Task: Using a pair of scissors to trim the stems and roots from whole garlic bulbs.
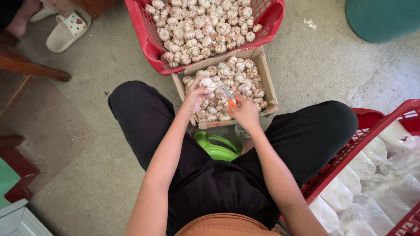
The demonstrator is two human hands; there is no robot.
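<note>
My left hand (195, 95) holds a garlic bulb (208, 84) over a cardboard box (267, 78) filled with garlic bulbs. My right hand (246, 111) grips orange-handled scissors (230, 101) whose blades point at the held bulb. Both hands hover above the near half of the box. Beyond the box stands a red plastic basket (146, 32) heaped with more garlic bulbs (201, 28).
My knees in black trousers flank the box. A green plastic object (216, 148) lies between my legs. Another red basket (385, 126) with clear plastic bags stands at right. A white sandal (65, 31) and wooden furniture legs are at upper left, a teal container (380, 17) at upper right.
</note>
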